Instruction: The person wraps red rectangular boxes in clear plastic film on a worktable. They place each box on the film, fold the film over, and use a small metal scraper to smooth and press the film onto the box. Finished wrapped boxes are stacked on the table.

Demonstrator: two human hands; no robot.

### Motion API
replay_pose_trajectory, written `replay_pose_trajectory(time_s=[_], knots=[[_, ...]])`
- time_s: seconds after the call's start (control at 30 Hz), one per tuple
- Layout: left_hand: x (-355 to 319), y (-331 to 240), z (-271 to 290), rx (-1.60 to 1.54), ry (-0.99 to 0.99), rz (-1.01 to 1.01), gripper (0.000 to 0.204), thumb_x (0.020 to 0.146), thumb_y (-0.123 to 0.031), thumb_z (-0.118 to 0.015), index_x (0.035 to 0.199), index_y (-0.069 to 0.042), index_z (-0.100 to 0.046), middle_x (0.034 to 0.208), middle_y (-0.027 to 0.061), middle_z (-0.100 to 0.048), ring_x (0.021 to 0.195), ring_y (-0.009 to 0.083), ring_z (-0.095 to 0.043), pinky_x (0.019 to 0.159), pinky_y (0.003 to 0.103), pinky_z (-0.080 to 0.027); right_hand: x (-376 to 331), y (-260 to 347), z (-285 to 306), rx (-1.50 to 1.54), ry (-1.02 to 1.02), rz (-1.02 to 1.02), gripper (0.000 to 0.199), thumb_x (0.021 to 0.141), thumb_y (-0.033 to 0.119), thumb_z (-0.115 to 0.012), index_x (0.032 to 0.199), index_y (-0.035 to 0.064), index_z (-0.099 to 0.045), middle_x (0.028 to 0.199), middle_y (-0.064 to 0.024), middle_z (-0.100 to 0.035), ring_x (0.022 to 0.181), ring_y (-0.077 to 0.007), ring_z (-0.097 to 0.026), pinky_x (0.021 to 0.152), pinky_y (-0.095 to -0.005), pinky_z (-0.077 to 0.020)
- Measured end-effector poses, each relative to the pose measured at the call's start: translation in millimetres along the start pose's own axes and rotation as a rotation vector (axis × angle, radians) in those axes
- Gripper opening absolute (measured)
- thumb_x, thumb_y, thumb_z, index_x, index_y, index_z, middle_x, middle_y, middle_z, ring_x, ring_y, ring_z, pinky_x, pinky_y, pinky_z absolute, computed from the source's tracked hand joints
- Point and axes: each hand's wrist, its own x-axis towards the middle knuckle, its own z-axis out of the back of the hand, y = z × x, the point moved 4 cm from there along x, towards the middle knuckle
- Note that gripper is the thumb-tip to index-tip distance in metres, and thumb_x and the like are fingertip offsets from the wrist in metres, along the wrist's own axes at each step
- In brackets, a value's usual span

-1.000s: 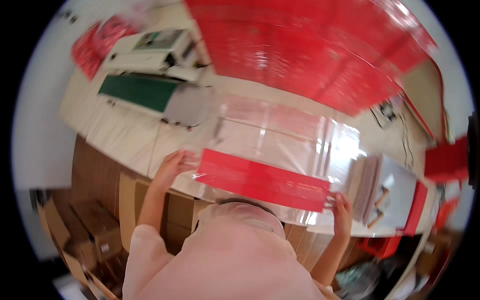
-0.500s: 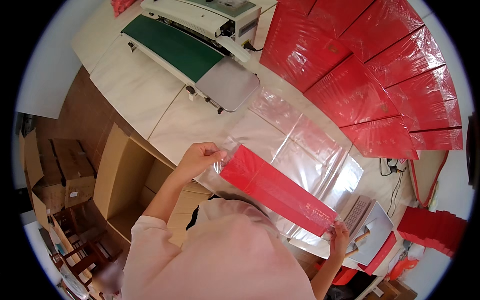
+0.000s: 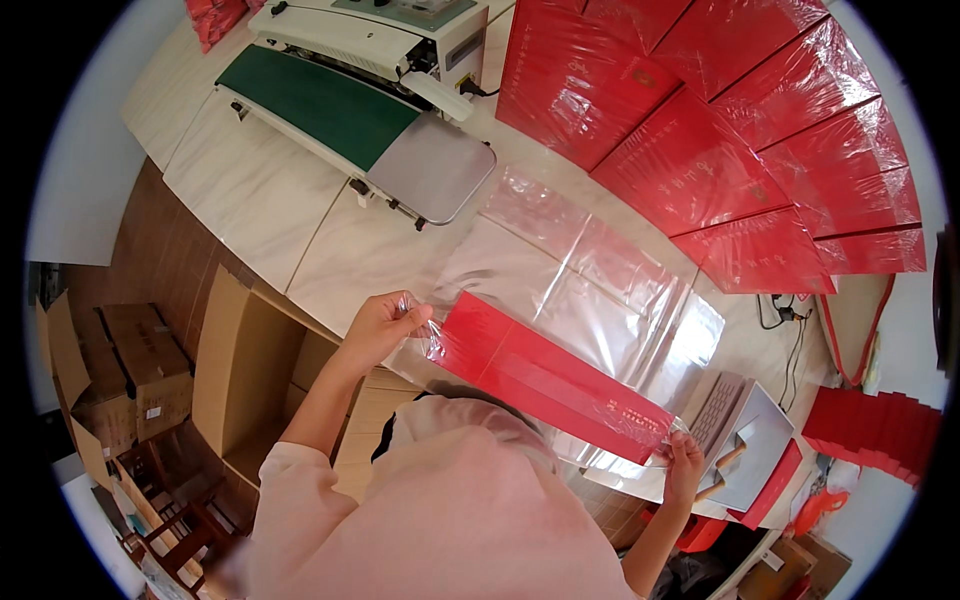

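Observation:
A long flat red packet (image 3: 550, 375) in a clear plastic sleeve stretches slantwise in front of me, over the table's near edge. My left hand (image 3: 383, 328) pinches the sleeve's loose plastic at the upper-left end, thumb against fingers. At the lower-right end, my right hand (image 3: 683, 468) is closed on the other corner of the sleeve. Just beyond the packet lies a stack of clear plastic sleeves (image 3: 590, 262), shiny with reflections.
A machine with a green conveyor belt (image 3: 310, 105) and grey end plate stands at the far left. Wrapped red packages (image 3: 700, 165) cover the far right. A laptop-like device (image 3: 750, 450) sits near my right hand. An open cardboard box (image 3: 235, 370) is at my left.
The whole view has shifted a little. The red packet is turned slightly and shows more of its face. Both hands keep their hold on its sleeve.

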Motion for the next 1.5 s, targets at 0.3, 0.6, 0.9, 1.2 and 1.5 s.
replay_pose_trajectory(time_s=[0.3,0.6,0.9,1.2,1.5], knots=[[-3.3,-4.3,4.8,-0.087,-0.113,-0.031,0.027,0.1,-0.028,-0.055,0.098,-0.003,-0.064,0.088,0.0074,-0.07,0.07,0.011,-0.064,0.07,0.028,-0.053,3.1,2.1,8.8,-0.058,-0.051,-0.067,0.022,0.096,0.024,-0.064,0.101,0.0027,-0.061,0.091,-0.0089,-0.069,0.069,-0.014,-0.067,0.06,-0.0275,-0.0556],[-19.9,53.7,51.0,-0.429,-0.468,-0.031,0.031,0.101,-0.032,-0.049,0.111,-0.005,-0.06,0.098,0.0079,-0.07,0.052,0.0066,-0.049,0.066,0.028,-0.052,4.7,79.8,-75.3,-0.909,-0.113,0.625,0.035,0.09,0.011,-0.066,0.122,-0.0009,-0.056,0.111,-0.0159,-0.062,0.102,-0.0277,-0.06,0.09,-0.0371,-0.0478],[-13.2,239.0,-18.6,-0.812,-0.277,0.387,0.04,0.1,-0.041,-0.044,0.119,-0.008,-0.056,0.114,0.0078,-0.065,0.099,0.0193,-0.063,0.086,0.035,-0.049,-52.8,55.1,-290.4,-1.277,0.482,0.981,0.102,0.06,0.034,-0.088,0.147,0.0143,-0.038,0.133,-0.0229,-0.043,0.121,-0.0409,-0.043,0.101,-0.0522,-0.0358],[24.8,212.7,-50.3,-0.88,-0.204,0.191,0.072,0.098,-0.062,-0.032,0.143,-0.006,-0.039,0.141,0.011,-0.05,0.124,0.0217,-0.05,0.106,0.039,-0.035,-70.6,62.6,-271.4,-1.193,0.515,1.059,0.108,0.055,0.028,-0.091,0.147,0.0123,-0.036,0.129,-0.0199,-0.043,0.117,-0.0381,-0.043,0.098,-0.0503,-0.0369],[-44.6,-8.5,-74.7,-0.762,-0.299,-0.464,0.076,0.1,-0.063,-0.023,0.148,-0.005,-0.031,0.138,0.0119,-0.05,0.131,0.0241,-0.043,0.113,0.038,-0.026,-81.4,97.0,-150.8,-0.851,0.38,1.114,0.12,0.06,0.024,-0.093,0.149,0.0042,-0.016,0.141,-0.0227,-0.034,0.129,-0.0399,-0.037,0.106,-0.0471,-0.036]])
